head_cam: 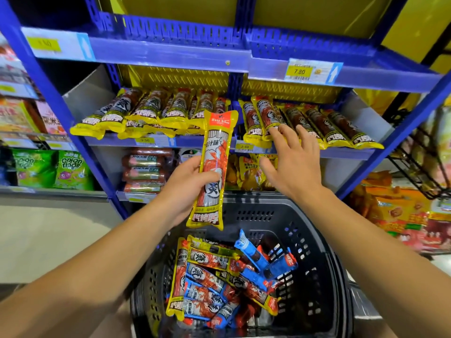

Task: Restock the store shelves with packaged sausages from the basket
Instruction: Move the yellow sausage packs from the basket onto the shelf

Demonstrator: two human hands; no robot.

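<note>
Left fingers (195,167) wrap the middle of a long yellow-edged plastic sausage packet (212,172), upright above the dark slotted plastic basket (314,276); right hand (292,162) fingers spread, holding nothing, reaching toward the yellow packets on the blue metal shelf (346,152); best laid label-up alongside those rows, ends squared to the lip

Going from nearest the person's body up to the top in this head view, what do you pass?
Basket of loose sausage packs → yellow sausage pack in the left hand → shelf row of yellow sausage packs → 7.80 price tag.
</note>
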